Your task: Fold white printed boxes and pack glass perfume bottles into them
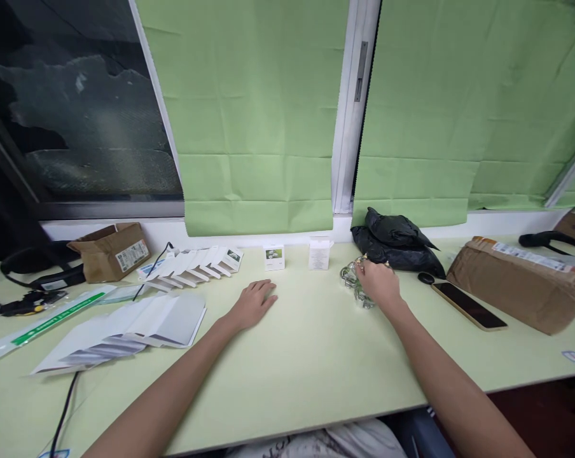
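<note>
Left hand (255,304) lies flat and open, palm down on the pale green tabletop (306,369), holding nothing. Right hand (380,284) sits over a crinkled clear plastic bundle (353,280), fingers curled onto it, seemingly gripping, though the hand hides much. Just behind lie a black plastic bag (395,245) and two small white boxes (319,252).

No text can be read: the label on the open cardboard box (110,252) and the print on the small white box (318,253) are too small.
</note>
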{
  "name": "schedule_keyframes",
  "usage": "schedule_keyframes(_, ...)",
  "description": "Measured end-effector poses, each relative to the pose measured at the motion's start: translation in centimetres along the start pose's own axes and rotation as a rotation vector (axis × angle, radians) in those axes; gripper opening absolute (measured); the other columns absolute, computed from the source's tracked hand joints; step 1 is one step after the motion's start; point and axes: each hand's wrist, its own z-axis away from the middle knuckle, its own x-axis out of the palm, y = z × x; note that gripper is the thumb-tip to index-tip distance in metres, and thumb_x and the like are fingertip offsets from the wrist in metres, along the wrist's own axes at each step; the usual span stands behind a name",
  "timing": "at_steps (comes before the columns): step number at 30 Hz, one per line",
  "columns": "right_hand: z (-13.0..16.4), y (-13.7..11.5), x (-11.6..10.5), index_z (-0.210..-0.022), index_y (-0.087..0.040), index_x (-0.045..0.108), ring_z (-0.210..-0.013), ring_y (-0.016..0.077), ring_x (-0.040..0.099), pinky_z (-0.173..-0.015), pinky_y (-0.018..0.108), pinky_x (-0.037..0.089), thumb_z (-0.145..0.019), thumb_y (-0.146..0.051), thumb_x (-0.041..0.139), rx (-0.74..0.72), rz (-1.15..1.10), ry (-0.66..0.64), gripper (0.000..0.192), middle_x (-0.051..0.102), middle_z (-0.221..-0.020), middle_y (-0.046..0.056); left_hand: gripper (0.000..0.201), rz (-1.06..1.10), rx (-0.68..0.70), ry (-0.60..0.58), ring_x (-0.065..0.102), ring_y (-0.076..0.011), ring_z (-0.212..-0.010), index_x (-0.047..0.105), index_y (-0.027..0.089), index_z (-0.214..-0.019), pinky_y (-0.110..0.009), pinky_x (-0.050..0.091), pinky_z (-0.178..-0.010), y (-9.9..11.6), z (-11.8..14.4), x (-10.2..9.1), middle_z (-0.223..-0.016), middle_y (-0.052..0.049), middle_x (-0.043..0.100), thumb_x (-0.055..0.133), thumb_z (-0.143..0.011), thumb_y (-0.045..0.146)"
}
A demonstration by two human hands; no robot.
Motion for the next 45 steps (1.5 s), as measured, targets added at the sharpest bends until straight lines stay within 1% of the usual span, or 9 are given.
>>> schedule_keyframes(6, 0.1, 0.0, 0.2, -0.118, -0.015, 0.069, -0.108, 0.0295, 0.071, -0.091, 0.035, 0.048, -0.108, -0.044, 0.039, 0.023, 0.041, -0.052, 0.043, 0.074, -0.112, 0.020, 0.054, -0.007, -0.002, -0.021, 0.040, -0.0312, -0.146, 0.054, 0.027, -0.144, -0.052, 0.033, -0.118, -0.2, 0.0, 0.0, -0.156, -0.009, 0.050, 0.036, -0.105, 0.059)
schedule_keyframes(12, 0.0, -0.1, 1.5, -0.120, -0.016, 0.059, -0.100, 0.0260, 0.070, -0.079, 0.031, 0.047, -0.104, -0.025, 0.046, -0.135, 0.070, 0.029, 0.022, 0.068, -0.120, 0.015, 0.053, -0.003, 0.004, -0.024, 0.040, -0.0323, -0.145, 0.054, 0.028, -0.144, -0.053, 0.034, -0.116, -0.8, -0.1, 0.3, -0.157, -0.009, 0.048, 0.036, -0.105, 0.060)
schedule_keyframes(17, 0.3, -1.5, 2.5, -0.113, -0.017, 0.059, -0.101, 0.0233, 0.065, -0.076, 0.028, 0.043, -0.104, -0.022, 0.047, -0.255, -0.019, 0.075, 0.016, 0.064, -0.117, 0.013, 0.051, 0.001, -0.001, -0.008, 0.042, -0.0315, -0.145, 0.056, 0.029, -0.141, -0.052, 0.034, -0.117, -0.7, -0.1, 0.4, -0.156, -0.008, 0.050, 0.038, -0.104, 0.059)
schedule_keyframes(23, 1.9, -3.8, 3.4, -0.109, -0.019, 0.061, -0.088, 0.0197, 0.062, -0.074, 0.028, 0.044, -0.103, -0.023, 0.050, -0.506, -0.284, 0.089, 0.013, 0.060, -0.111, 0.009, 0.050, 0.026, 0.008, 0.025, 0.044, -0.0316, -0.142, 0.058, 0.027, -0.139, -0.052, 0.034, -0.117, 0.0, 0.0, 0.0, -0.152, -0.009, 0.054, 0.040, -0.104, 0.058)
schedule_keyframes(28, 3.6, -5.1, 4.3, -0.112, -0.022, 0.062, -0.073, 0.0137, 0.058, -0.077, 0.030, 0.048, -0.103, -0.027, 0.053, -0.696, -0.647, 0.045, 0.014, 0.058, -0.113, 0.006, 0.045, 0.160, 0.098, 0.006, 0.052, -0.0290, -0.135, 0.064, 0.029, -0.131, -0.048, 0.037, -0.117, 2.5, 0.4, -1.1, -0.144, -0.006, 0.061, 0.048, -0.101, 0.058)
schedule_keyframes(34, 5.1, -6.1, 4.3, -0.125, -0.027, 0.062, -0.084, 0.0147, 0.063, -0.080, 0.031, 0.054, -0.100, -0.032, 0.060, -0.742, -1.000, -0.152, 0.025, 0.060, -0.116, 0.005, 0.070, 0.346, 0.123, -0.050, 0.059, -0.0324, -0.127, 0.060, 0.028, -0.139, -0.042, 0.048, -0.106, 6.5, 1.0, -1.1, -0.140, -0.009, 0.062, 0.075, -0.081, 0.065)
schedule_keyframes(37, 5.8, -6.6, 4.1, -0.130, -0.029, 0.061, -0.098, 0.0166, 0.065, -0.086, 0.033, 0.056, -0.100, -0.033, 0.060, -0.740, -1.093, -0.243, 0.031, 0.061, -0.125, 0.006, 0.059, 0.376, 0.111, -0.028, 0.065, -0.0298, -0.109, 0.066, 0.024, -0.126, -0.040, 0.051, -0.093, 7.4, 1.0, -0.6, -0.121, -0.009, 0.069, 0.074, -0.082, 0.063)
schedule_keyframes(41, 6.4, -6.7, 3.8, -0.140, -0.031, 0.054, -0.101, 0.0170, 0.065, -0.085, 0.033, 0.056, -0.101, -0.032, 0.058, -0.769, -1.049, -0.270, 0.040, 0.060, -0.132, 0.006, 0.040, 0.437, 0.081, -0.038, 0.063, -0.0230, -0.087, 0.070, 0.021, -0.105, -0.034, 0.050, -0.076, 7.3, 0.7, -0.7, -0.098, -0.006, 0.070, 0.065, -0.091, 0.058)
schedule_keyframes(45, 5.6, -5.7, 3.7, -0.128, -0.026, 0.062, -0.089, 0.0171, 0.064, -0.081, 0.031, 0.050, -0.105, -0.030, 0.050, -0.794, -0.706, -0.113, 0.026, 0.069, -0.115, 0.006, 0.035, 0.418, 0.085, -0.017, 0.061, -0.0228, -0.090, 0.069, 0.022, -0.098, -0.034, 0.048, -0.080, 6.6, 0.5, -1.1, -0.096, -0.005, 0.069, 0.065, -0.091, 0.056)
